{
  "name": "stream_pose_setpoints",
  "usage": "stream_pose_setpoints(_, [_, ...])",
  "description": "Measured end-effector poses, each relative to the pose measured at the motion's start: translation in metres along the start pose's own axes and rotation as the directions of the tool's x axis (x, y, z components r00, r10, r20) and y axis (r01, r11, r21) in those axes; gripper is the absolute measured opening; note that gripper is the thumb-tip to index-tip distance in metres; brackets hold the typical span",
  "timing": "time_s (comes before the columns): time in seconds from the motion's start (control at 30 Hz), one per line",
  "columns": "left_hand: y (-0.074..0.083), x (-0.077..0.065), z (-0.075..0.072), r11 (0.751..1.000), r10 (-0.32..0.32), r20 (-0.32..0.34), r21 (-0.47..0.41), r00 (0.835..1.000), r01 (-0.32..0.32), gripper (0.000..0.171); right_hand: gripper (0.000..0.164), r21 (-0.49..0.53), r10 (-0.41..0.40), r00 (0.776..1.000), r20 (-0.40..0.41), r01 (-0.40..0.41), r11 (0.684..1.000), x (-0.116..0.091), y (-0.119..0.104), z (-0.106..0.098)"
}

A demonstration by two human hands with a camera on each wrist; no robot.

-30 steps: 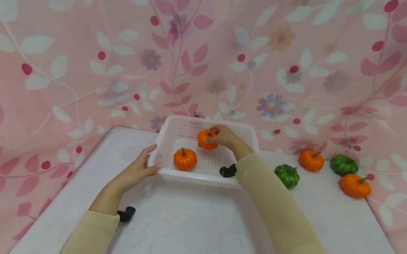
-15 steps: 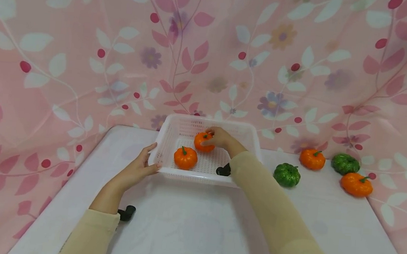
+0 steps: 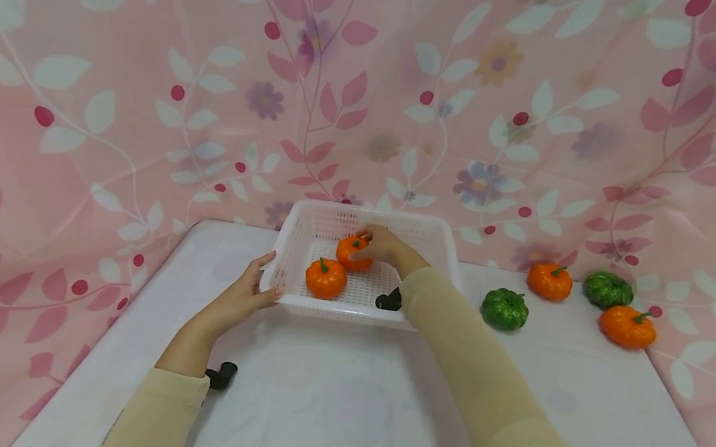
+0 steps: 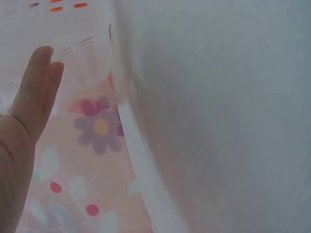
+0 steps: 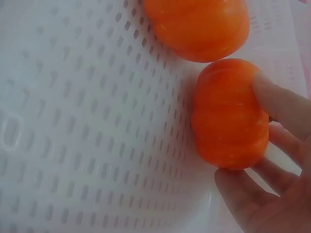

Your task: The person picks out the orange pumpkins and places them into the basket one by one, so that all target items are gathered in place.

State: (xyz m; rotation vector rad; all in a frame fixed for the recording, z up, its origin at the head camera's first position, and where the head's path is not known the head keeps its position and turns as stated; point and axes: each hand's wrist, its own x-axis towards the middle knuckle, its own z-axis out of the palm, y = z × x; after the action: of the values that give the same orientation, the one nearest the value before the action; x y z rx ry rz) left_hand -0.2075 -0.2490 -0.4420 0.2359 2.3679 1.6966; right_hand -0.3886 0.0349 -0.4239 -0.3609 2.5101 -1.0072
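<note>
- The right hand (image 3: 388, 246) is inside the basket (image 3: 319, 306), its fingers curled round the held pumpkin (image 5: 231, 116), thumb on one side and fingertips on the other; the glossy skin might slip if the pinch is slack.
- The held pumpkin is low in the basket, behind the front pumpkin (image 3: 326, 282), and the two look to be touching; more push that way could roll the front pumpkin against the basket's left wall. Whether the held pumpkin bears on the basket's floor, I cannot tell.
- The left hand (image 3: 239, 295) is at the basket's left end, fingers fairly straight against the wall and thumb spread to the front rim; being a light steadying touch, as I judge it, it might let the basket slide on the worktop (image 3: 343, 392).
- The black wrist piece (image 3: 390, 299) and the right sleeve (image 3: 479, 376) cross the basket's front right side; lifting out too low could catch the rim and tip it.
- Right of the basket, the nearest green pumpkin (image 3: 504, 309) could be nudged by a wide elbow swing.
</note>
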Motion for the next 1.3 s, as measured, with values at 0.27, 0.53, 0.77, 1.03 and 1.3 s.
stream_pose_setpoints(0.27, [0.001, -0.002, 0.001, 1.000, -0.009, 0.007, 0.000, 1.000, 0.009, 0.088, 0.062, 0.014, -0.020, 1.000, 0.007, 0.020, 1.000, -0.001, 0.002, 0.002])
stream_pose_setpoints(0.53, [0.001, -0.003, 0.002, 1.000, -0.002, 0.013, -0.008, 1.000, 0.002, 0.085, 0.061, 0.015, -0.052, 0.998, 0.036, 0.051, 0.999, -0.005, 0.004, -0.001])
stream_pose_setpoints(0.77, [0.000, 0.002, 0.005, 1.000, 0.013, 0.024, -0.027, 1.000, -0.012, 0.087, 0.058, 0.043, -0.076, 0.997, -0.010, 0.076, 0.996, -0.016, -0.001, -0.015])
stream_pose_setpoints(1.03, [0.001, -0.001, 0.002, 1.000, -0.006, -0.007, 0.022, 1.000, 0.006, 0.085, 0.057, 0.138, -0.128, 0.991, -0.025, 0.131, 0.982, -0.029, -0.016, -0.035])
stream_pose_setpoints(1.3, [0.001, -0.002, 0.001, 1.000, 0.007, -0.009, 0.006, 1.000, -0.007, 0.085, 0.059, 0.120, -0.167, 0.985, -0.034, 0.170, 0.978, -0.053, -0.030, -0.054])
